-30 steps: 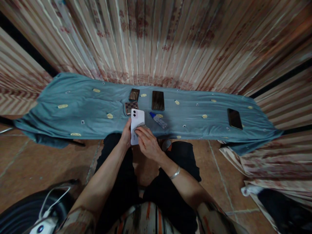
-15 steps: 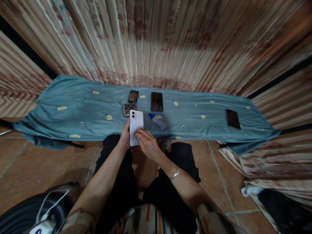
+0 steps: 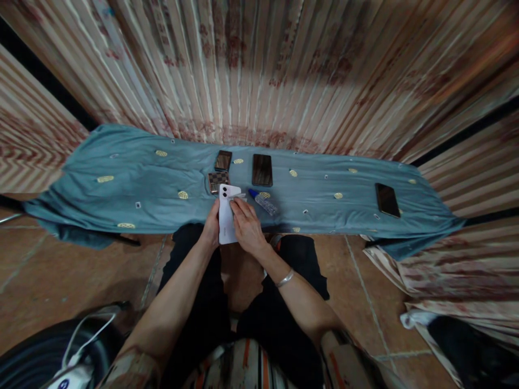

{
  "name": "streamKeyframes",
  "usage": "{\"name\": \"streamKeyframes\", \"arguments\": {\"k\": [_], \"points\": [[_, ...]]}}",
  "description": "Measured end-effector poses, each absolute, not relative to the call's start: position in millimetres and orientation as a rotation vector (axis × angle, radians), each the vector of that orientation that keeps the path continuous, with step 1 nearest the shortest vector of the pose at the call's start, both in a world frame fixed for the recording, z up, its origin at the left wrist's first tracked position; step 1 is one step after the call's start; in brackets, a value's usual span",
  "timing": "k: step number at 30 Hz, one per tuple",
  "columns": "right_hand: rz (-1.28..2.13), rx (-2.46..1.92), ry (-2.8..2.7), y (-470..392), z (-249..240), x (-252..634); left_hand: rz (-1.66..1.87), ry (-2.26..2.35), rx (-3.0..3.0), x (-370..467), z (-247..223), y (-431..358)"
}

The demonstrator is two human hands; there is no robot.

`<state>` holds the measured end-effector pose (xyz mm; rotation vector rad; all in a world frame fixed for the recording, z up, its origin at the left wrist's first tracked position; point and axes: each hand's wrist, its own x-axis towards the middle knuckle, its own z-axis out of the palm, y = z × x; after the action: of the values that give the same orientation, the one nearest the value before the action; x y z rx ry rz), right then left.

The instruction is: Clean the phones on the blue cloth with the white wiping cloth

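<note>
A white phone point(image 3: 227, 229) is held back side up above the table's near edge, its two camera lenses at the top left. My left hand point(image 3: 211, 224) grips it along the left edge. Across its right side lies my right hand point(image 3: 247, 224), fingers pressed together on a small greyish cloth or wipe point(image 3: 238, 196) against the phone's back. Just beyond the phone is a checkered item point(image 3: 219, 180). To the right rests a clear bottle point(image 3: 266, 204) with a blue top.
On the blue-green cloth point(image 3: 316, 205) lie a small dark phone point(image 3: 223, 160), a larger dark phone point(image 3: 262, 169) and another phone point(image 3: 387, 200) at far right. Pleated curtains point(image 3: 259, 70) hang behind. A black round object point(image 3: 36, 351) with a white cable is at lower left.
My right hand has moved up the phone's back, away from me, with the greyish cloth or wipe. My left hand still holds the phone.
</note>
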<state>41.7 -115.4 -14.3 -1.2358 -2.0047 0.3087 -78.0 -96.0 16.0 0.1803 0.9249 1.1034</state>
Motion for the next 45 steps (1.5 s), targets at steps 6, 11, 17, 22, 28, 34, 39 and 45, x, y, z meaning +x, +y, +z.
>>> {"name": "streamKeyframes", "arguments": {"k": [6,11,17,22,28,34,39,45], "points": [[0.296,-1.202,-2.015,-130.3,-16.3,41.6,1.13,0.94,0.11,-77.6,25.3,-97.6],[0.303,-1.189,-2.037,-137.5,-15.5,42.9,1.127,0.933,0.084,-77.8,26.5,-98.2],[0.328,-1.272,-1.958,-126.9,-19.9,43.6,1.145,0.956,0.152,-72.9,26.8,-100.5],[0.489,-1.351,-1.857,-120.9,-21.2,42.4,1.152,0.935,0.173,-70.8,26.1,-100.9],[0.631,-1.341,-1.823,-130.3,-24.0,46.0,1.155,0.945,0.174,-75.4,19.5,-98.4],[0.688,-1.282,-1.889,-143.3,-30.2,55.1,1.152,0.945,0.191,-80.6,19.8,-98.1],[0.718,-1.249,-1.982,-147.8,-29.3,59.1,1.148,0.879,0.234,-85.1,22.5,-98.0],[0.793,-1.26,-2.076,-151.4,-27.0,60.8,1.157,0.899,0.248,-88.6,24.2,-99.8]]}}
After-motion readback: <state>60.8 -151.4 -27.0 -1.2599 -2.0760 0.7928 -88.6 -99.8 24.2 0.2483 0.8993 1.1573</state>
